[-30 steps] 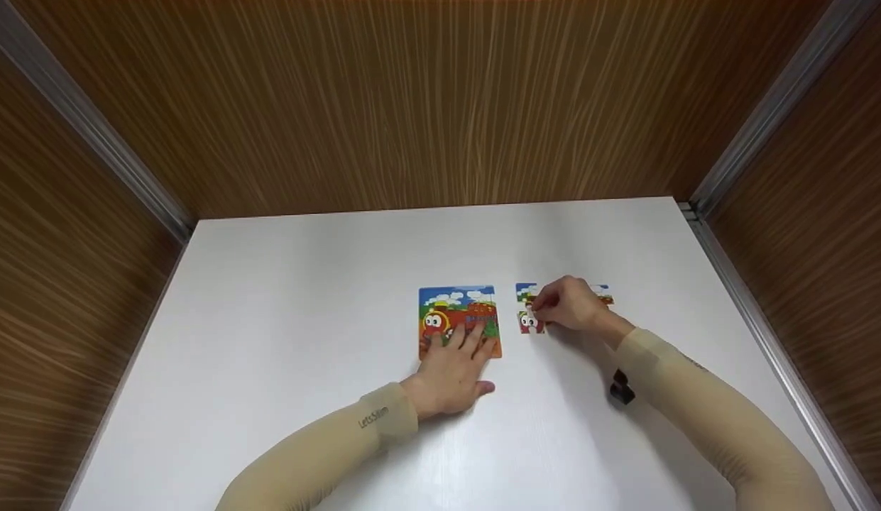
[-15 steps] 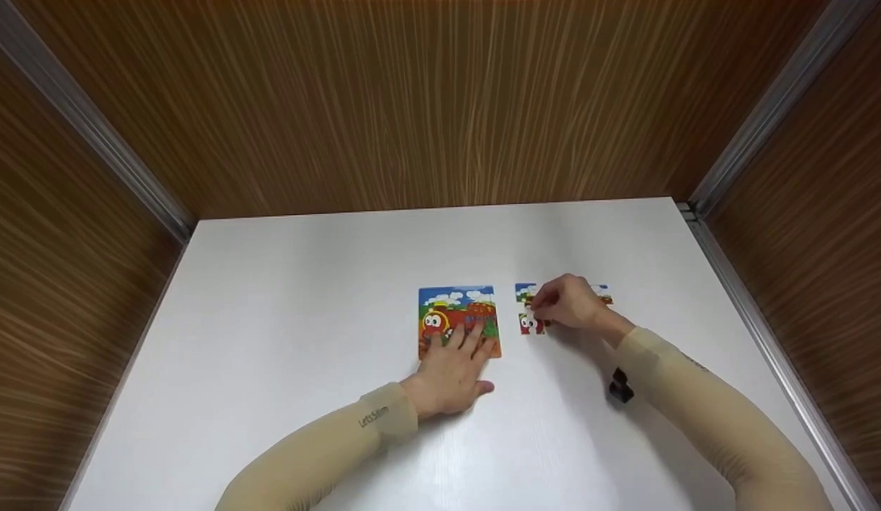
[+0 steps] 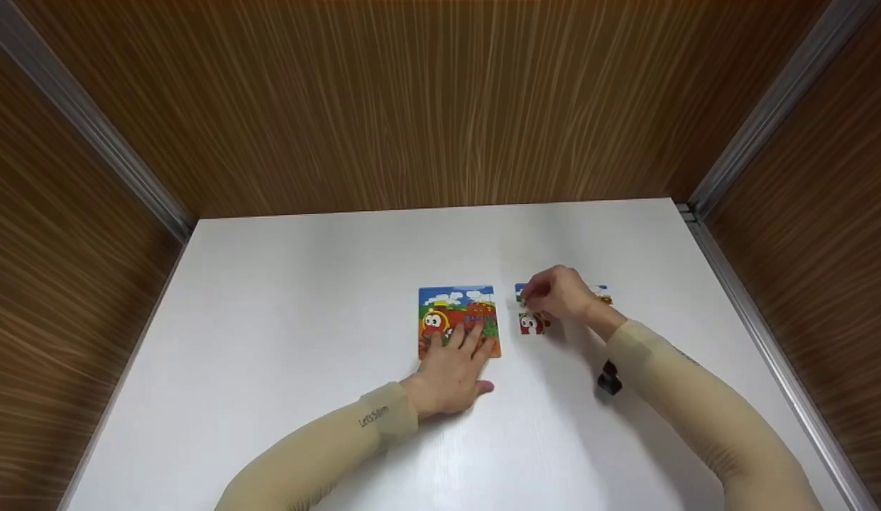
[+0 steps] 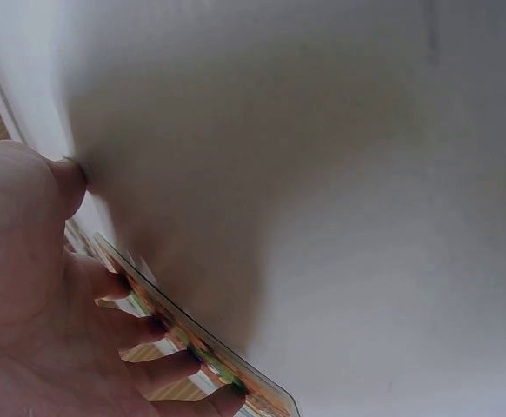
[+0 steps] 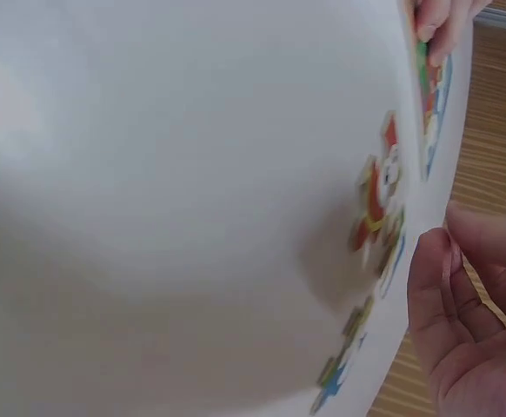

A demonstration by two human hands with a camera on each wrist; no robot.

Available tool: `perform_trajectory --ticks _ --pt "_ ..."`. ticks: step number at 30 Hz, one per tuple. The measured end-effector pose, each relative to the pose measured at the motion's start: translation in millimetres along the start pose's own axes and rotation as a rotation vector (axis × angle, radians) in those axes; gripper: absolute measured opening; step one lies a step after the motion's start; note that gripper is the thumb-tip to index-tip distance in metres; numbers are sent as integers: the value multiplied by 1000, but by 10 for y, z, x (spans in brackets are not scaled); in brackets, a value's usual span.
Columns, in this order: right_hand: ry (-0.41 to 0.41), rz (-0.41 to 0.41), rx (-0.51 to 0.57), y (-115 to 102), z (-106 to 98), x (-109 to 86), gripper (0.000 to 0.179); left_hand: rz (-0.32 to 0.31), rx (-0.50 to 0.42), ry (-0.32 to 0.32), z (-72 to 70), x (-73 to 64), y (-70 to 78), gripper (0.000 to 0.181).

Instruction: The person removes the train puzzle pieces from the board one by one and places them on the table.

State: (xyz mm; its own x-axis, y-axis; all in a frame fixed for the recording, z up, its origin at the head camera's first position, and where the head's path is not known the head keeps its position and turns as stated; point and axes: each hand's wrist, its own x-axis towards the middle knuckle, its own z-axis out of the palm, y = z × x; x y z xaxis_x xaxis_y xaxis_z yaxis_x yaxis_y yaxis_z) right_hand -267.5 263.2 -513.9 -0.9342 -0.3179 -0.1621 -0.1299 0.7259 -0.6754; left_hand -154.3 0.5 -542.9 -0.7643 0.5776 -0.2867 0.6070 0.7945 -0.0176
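Note:
My left hand (image 3: 451, 376) lies spread on the lower part of a square picture board (image 3: 456, 301), which shows a red cartoon train under a blue sky. In the left wrist view, the left fingertips (image 4: 227, 398) touch the board's face near its edge. My right hand (image 3: 561, 294) is bent over a group of loose puzzle pieces to the right of the board. Its thumb and fingers come together near a blue-and-white corner piece (image 3: 520, 289); whether they pinch a piece is hidden. Just below lies an eyed puzzle piece (image 3: 532, 324), partly overlapped by the hand's outline.
Another blue-topped piece (image 3: 602, 292) lies beyond the right wrist. A small black object (image 3: 610, 381) hangs under the right forearm. The white table (image 3: 305, 319) is bounded by wood-patterned panels (image 3: 412, 106) at the back and sides.
My right hand has moved slightly left and away from me, from the eyed piece toward the blue corner piece. The left hand and board have stayed in place.

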Motion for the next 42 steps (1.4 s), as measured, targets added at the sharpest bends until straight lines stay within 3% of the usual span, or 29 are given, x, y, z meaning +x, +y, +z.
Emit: perform_trajectory --ticks 18,25,42 --pt "-67 -46 63 -422 139 257 19 -3 36 -7 14 6 30 83" --pt "-79 -78 4 -530 254 350 19 -1 18 10 28 -2 37 82" --pt "-211 -122 -52 -686 580 502 27 10 52 16 30 -8 41 83"
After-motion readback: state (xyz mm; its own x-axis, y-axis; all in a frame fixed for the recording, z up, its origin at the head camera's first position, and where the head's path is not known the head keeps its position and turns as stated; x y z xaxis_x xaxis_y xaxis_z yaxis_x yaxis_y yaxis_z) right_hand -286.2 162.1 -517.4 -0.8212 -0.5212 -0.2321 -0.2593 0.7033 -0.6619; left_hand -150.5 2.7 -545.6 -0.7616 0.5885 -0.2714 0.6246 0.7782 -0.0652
